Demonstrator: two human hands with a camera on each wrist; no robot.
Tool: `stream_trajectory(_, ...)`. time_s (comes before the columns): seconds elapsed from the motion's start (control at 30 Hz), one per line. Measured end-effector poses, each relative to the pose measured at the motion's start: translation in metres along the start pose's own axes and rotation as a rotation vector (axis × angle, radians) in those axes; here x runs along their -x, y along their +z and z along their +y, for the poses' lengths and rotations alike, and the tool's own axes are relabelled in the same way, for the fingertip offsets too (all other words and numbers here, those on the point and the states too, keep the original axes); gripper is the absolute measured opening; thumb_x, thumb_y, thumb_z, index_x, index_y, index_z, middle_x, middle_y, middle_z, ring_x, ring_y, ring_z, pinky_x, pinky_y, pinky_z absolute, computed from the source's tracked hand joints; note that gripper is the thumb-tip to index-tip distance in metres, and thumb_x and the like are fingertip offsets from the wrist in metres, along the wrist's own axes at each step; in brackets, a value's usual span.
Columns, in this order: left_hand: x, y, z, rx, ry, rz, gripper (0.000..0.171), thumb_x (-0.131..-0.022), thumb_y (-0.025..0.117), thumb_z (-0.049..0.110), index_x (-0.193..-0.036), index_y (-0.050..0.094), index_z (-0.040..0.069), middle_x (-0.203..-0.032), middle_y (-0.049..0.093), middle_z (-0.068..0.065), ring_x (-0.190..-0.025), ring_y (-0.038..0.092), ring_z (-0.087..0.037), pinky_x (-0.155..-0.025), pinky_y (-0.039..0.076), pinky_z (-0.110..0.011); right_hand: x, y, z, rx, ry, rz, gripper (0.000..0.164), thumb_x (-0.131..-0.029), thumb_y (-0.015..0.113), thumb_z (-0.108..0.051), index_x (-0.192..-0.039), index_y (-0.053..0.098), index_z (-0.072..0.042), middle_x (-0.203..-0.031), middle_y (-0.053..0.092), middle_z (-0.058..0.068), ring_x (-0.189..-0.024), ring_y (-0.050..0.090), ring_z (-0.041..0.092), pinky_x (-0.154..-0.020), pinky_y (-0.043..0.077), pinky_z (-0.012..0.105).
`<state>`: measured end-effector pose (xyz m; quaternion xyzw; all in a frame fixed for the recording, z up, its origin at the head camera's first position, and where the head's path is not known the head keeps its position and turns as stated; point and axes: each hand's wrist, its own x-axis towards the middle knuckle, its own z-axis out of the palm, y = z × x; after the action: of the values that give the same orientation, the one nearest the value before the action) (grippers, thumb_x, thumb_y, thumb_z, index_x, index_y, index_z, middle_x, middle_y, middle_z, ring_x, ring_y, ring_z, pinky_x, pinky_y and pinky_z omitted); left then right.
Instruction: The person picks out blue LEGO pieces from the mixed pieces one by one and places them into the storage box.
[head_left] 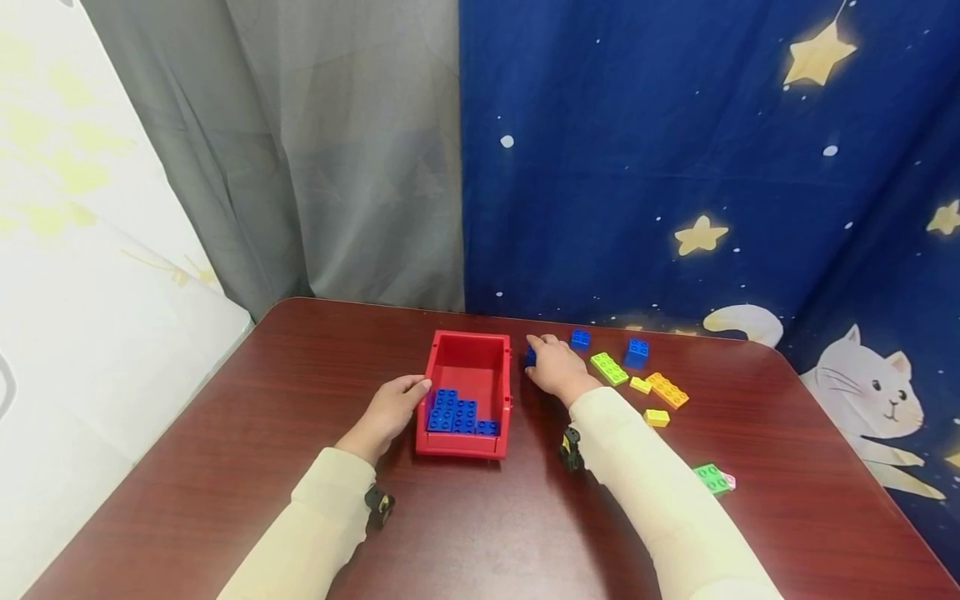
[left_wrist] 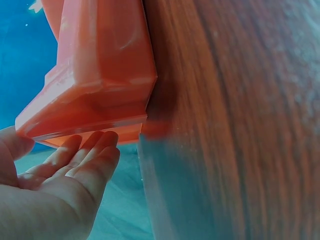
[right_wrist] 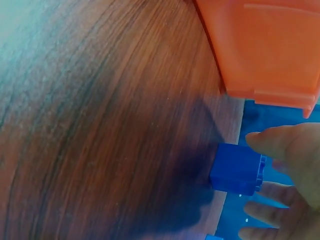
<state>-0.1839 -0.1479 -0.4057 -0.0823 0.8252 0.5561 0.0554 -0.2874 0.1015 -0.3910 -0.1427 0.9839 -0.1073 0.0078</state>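
Note:
A red bin (head_left: 467, 447) stands on the table with several blue bricks (head_left: 453, 412) inside its near end. At the bin's left wall my left hand (head_left: 388, 414) grips the rim, thumb over the edge and fingers beneath it on the outside, as the left wrist view shows. My right hand (head_left: 557, 367) is just right of the bin, over a single blue brick (right_wrist: 236, 169) with its studs up. In the right wrist view the thumb and index finger straddle that brick at stud level, fingers fairly straight and spread; the brick rests on the table.
Beyond my right hand lie two more blue bricks (head_left: 637, 353), a lime brick (head_left: 609, 368), an orange brick (head_left: 667, 389) and small yellow bricks (head_left: 656, 417). A green brick (head_left: 711, 478) with a pink piece lies near my right forearm. Curtains (head_left: 375, 167) hang behind the table's far edge.

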Motion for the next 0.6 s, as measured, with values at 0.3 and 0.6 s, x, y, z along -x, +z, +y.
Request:
stream_trajectory(0.3, 0.0000, 0.0005, 0.0004, -0.005, 0.002, 0.003, 0.048, -0.101, 0.049, 0.030, -0.141, 0.045, 0.004, -0.140, 0.048, -0.021, -0.130, 0.044, -0.041, -0.101, 0.042, -0.055, 0.0005, -0.0011, -0.0019, 0.024, -0.005, 0.013, 0.049, -0.091, 0.063, -0.019, -0.138, 0.053, -0.008, -0.138, 0.051, 0.017, -0.121, 0.054, 0.035, -0.096, 0.048, 0.054)
stream_trajectory(0.6, 0.0008, 0.0013, 0.0014, -0.020, 0.002, 0.011, 0.050, -0.101, 0.049, 0.031, -0.142, 0.045, 0.003, -0.141, 0.047, -0.021, -0.130, 0.044, -0.041, -0.101, 0.043, -0.055, -0.0038, 0.0016, 0.0013, 0.043, -0.035, 0.048, 0.042, -0.091, 0.063, -0.014, -0.133, 0.057, -0.007, -0.129, 0.057, 0.017, -0.118, 0.055, 0.033, -0.094, 0.050, 0.051)
